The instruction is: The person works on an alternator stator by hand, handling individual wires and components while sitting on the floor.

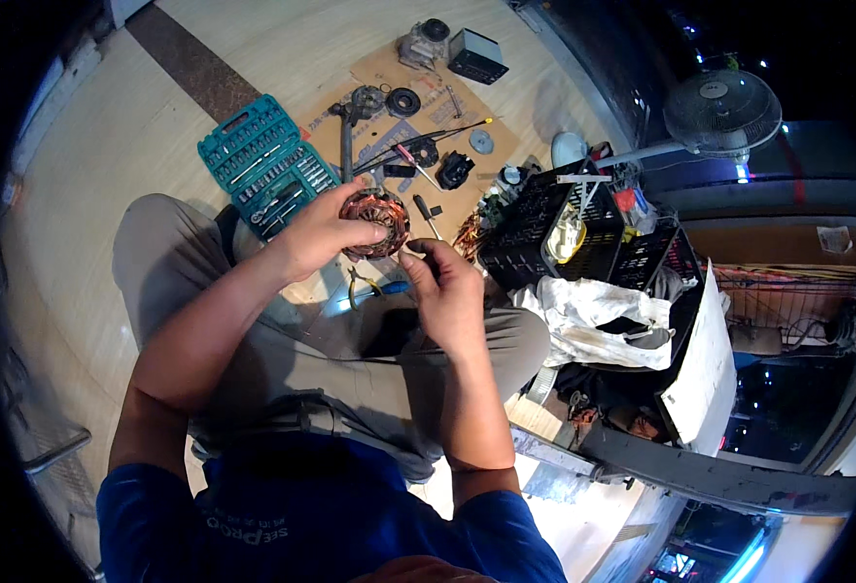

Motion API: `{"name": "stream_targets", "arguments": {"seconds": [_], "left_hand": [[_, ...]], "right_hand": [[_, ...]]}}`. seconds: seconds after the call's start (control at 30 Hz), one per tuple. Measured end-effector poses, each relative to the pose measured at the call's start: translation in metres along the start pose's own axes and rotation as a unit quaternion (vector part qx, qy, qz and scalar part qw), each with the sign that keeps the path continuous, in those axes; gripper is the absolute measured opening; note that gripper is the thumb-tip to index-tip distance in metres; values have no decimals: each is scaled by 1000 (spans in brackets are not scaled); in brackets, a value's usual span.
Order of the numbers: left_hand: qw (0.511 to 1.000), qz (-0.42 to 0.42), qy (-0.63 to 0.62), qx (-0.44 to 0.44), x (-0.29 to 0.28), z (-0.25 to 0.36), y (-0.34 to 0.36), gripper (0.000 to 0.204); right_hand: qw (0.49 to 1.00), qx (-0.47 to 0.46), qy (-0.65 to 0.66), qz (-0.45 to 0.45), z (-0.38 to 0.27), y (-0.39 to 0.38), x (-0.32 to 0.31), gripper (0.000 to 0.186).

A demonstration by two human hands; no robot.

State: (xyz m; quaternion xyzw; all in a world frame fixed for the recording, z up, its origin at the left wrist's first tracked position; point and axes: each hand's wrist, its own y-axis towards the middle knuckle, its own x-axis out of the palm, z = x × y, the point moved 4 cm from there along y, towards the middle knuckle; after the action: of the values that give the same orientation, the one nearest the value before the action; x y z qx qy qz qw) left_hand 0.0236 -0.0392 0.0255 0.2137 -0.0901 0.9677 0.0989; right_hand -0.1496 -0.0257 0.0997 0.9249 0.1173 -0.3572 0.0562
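- One copper-wound stator [379, 211] held above the lap, at centre.
- Left hand [326, 230]: grip grasping the stator, thumb across its face.
- Right hand [447, 296]: thumb and index finger at the stator's near right edge; cannot tell whether anything is pinched.
- Pliers [353, 291] nearer than the stator.
- Hammer [347, 146] farther off, on cardboard sheet [384, 73].
- Socket set [262, 167] far left, case unfolded.
- Black plastic crate [520, 257] at right.
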Motion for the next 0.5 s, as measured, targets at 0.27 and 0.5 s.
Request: {"name": "stream_targets", "arguments": {"seconds": [0.27, 0.5], "left_hand": [[994, -64, -69, -64, 8, 0, -4, 45], [975, -45, -217, -35, -2, 11, 1, 34]], "right_hand": [[998, -44, -29, 33, 34, 31, -14, 12], [976, -60, -3, -208, 49, -5, 4, 15]]}}
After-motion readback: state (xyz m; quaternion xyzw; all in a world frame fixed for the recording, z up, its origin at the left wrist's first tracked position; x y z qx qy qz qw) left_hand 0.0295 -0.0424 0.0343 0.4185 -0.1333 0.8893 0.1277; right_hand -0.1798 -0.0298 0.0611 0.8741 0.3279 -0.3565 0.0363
